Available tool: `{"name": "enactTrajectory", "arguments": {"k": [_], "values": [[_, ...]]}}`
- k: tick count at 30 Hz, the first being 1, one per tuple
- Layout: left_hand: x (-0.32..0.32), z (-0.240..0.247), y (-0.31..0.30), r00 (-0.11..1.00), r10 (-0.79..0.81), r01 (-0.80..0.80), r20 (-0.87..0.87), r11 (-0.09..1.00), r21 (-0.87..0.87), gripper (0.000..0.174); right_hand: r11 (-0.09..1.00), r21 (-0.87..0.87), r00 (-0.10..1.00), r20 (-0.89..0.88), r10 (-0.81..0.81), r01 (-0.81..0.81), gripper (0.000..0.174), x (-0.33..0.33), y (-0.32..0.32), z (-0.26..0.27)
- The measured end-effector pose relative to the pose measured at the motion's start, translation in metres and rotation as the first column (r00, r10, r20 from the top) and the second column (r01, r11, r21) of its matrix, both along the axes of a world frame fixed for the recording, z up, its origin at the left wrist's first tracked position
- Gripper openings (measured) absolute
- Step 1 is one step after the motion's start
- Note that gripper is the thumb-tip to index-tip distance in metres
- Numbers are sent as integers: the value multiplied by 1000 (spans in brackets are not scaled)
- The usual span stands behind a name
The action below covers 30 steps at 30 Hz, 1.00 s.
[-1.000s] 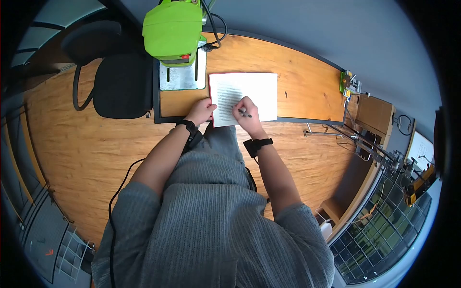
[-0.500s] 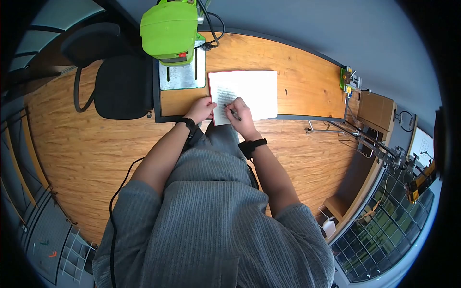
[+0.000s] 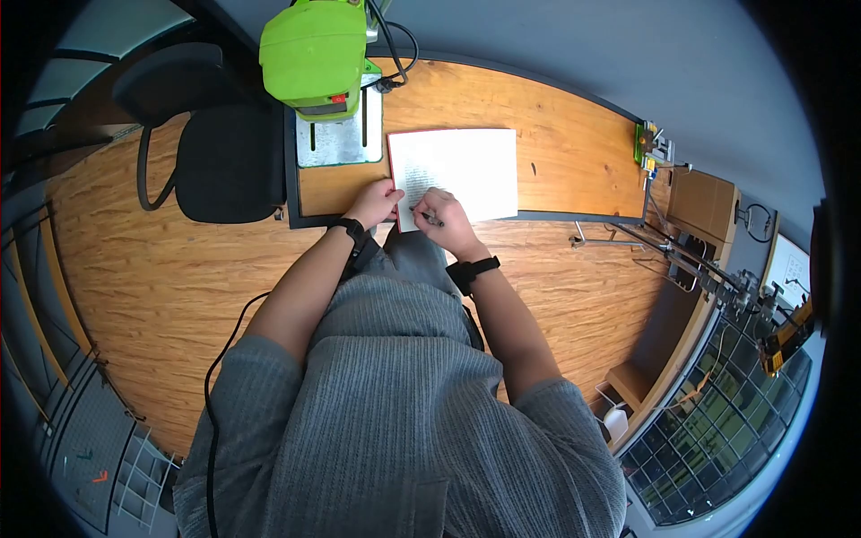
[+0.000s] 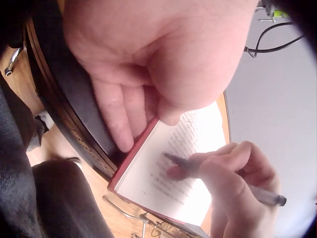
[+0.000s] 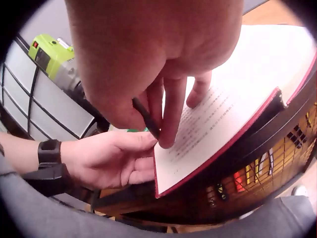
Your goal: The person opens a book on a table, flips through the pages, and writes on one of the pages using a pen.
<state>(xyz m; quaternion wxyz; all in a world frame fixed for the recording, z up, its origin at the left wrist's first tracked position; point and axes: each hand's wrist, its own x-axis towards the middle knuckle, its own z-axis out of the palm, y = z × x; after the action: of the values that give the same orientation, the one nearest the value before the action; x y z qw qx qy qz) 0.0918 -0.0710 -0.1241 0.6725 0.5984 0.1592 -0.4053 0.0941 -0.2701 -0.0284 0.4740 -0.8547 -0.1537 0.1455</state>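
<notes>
An open book (image 3: 484, 175) with a red cover lies at the table's near edge, lines of print on its left page. My left hand (image 3: 375, 204) grips the book's left edge. In the left wrist view its thumb (image 4: 169, 118) rests on the page, while the fingers (image 4: 115, 111) lie along the red cover's edge. My right hand (image 3: 447, 221) holds a slim grey pen (image 4: 267, 195) with a dark tip. That tip points at the printed lines near the lower left of the page. In the right wrist view, the right fingers hide part of the pen (image 5: 146, 118).
A green machine (image 3: 314, 63) on a slotted metal base (image 3: 339, 143) stands at the wooden table's (image 3: 574, 152) left end, cables beside it. A black chair (image 3: 229, 166) is to the left. A small clamp-like device (image 3: 647, 148) sits at the table's right end.
My right hand has moved left across the page with the pen, then slightly toward my body, the tip now nearer the lower left. My left hand stays on the book's edge.
</notes>
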Motion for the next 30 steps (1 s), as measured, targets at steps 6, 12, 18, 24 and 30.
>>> {"name": "enactTrajectory", "arguments": {"k": [6,12,18,24,30], "values": [[-1,0,0,1000,28,-28,-3,998,-64,28,998,-21,997,27,-67,67,12,-1,-2,2],[1,8,0,1000,7,-7,-7,1000,-12,28,998,-1,998,12,-67,67,12,-5,-2,1],[0,-3,-1,1000,7,-7,-3,1000,-14,28,997,-45,998,2,-58,58,13,-8,-6,5],[-1,-1,0,1000,-14,14,5,1000,18,28,1000,-2,999,22,30,-30,14,-4,-8,4],[-2,-2,-2,999,43,-43,-1,999,-16,28,987,-15,979,131,-156,159,17,-3,-12,4]]}}
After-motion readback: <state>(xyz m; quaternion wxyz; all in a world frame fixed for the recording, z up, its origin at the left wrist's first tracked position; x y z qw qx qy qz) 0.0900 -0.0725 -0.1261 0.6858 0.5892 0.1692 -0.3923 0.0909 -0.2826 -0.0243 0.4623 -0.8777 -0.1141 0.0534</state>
